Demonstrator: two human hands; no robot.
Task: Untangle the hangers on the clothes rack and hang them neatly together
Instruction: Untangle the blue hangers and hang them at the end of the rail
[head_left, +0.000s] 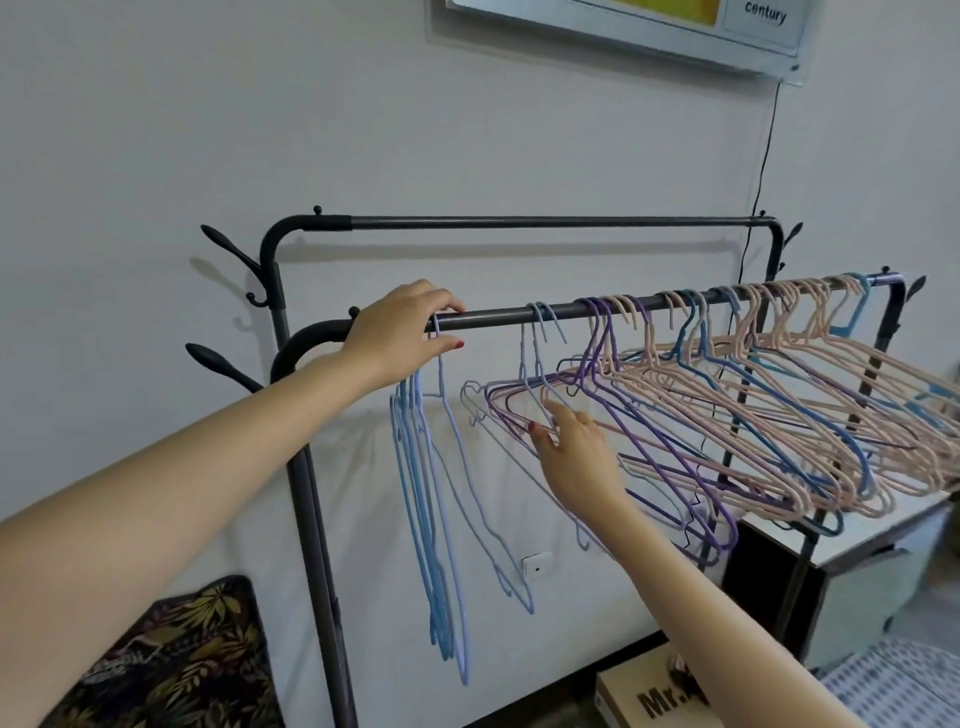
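Nearest us, our right hand (574, 452) is reaching into the tangle (727, 410), fingers pinching the shoulder of a lilac hanger (524, 364), likely to work it free of the purple and pink ones. Just beyond, our left hand (400, 332) is gripping a blue hook at the front rail (493, 315), seemingly steadying the sorted blue hangers (431, 519) that are hanging straight beneath it. Farther right, the crowd is lying splayed along the rail. The back rail (545, 223) is carrying nothing.
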